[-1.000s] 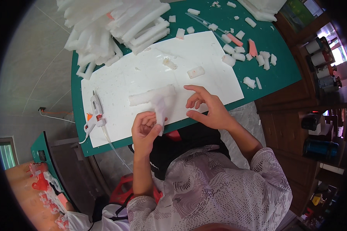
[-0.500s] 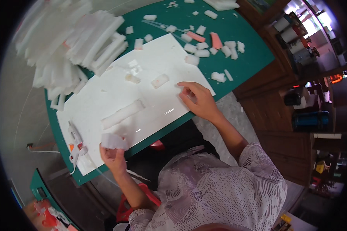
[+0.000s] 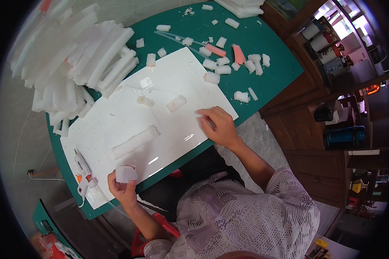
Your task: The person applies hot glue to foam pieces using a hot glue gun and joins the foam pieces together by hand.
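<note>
My left hand (image 3: 122, 190) grips a short white foam piece (image 3: 126, 174) between thumb and fingers, just above the near left edge of the white board (image 3: 177, 127). A longer white foam strip (image 3: 136, 141) lies on the board beyond that hand. My right hand (image 3: 219, 126) hovers over or rests on the board's right part; I cannot tell which. Its thumb and fingers are apart with nothing between them. Two small foam blocks lie farther in: a yellowish one (image 3: 145, 101) and a white one (image 3: 176, 104). A white glue gun (image 3: 83, 166) sits at the board's left end.
Long white foam strips (image 3: 99, 56) are heaped at the far left. Small foam scraps (image 3: 222, 69), a pink piece (image 3: 238, 54) and thin clear sticks (image 3: 177, 38) lie on the green table (image 3: 272, 80). Wooden cabinets (image 3: 315, 166) stand to the right; a red stool (image 3: 160, 226) is below.
The foam piece in my left hand has turned a little and shows its broad face more. My right hand stays over the same part of the board. The whole view has shifted slightly.
</note>
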The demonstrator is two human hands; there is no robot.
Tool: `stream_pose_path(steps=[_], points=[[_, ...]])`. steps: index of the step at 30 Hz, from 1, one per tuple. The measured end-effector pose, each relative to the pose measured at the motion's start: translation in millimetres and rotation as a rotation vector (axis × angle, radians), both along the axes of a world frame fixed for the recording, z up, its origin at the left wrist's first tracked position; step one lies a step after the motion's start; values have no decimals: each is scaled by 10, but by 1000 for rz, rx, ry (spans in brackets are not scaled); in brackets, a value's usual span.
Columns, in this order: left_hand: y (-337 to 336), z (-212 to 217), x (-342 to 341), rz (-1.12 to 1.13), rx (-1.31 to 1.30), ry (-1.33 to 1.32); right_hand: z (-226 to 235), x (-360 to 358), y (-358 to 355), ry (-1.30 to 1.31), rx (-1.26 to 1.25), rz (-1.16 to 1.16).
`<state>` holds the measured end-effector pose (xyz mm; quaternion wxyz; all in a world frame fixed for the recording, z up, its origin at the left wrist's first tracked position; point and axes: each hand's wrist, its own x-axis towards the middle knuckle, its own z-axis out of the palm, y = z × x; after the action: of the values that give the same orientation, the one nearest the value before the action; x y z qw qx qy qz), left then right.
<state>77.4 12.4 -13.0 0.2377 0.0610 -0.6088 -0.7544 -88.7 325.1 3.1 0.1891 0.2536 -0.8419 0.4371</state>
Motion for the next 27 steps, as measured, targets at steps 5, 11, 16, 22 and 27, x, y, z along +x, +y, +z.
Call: stream_pose_path(steps=[5,11,16,22,27], points=[[-23,-23,-21,-27,-53,-64,26,9,-13,4,26,-9],[-13,-20,-31,-52,-30,-87,31,6,-4,1,37,-6],[-53,-71,7,-45,52,-107,38,9,-19,2,36,-21],[-103,-175,46,-53,33,-112,31,8,-15,19,34,-17],[-99,-165,27,-55,62,-100,35,4,-14,26,37,-24]])
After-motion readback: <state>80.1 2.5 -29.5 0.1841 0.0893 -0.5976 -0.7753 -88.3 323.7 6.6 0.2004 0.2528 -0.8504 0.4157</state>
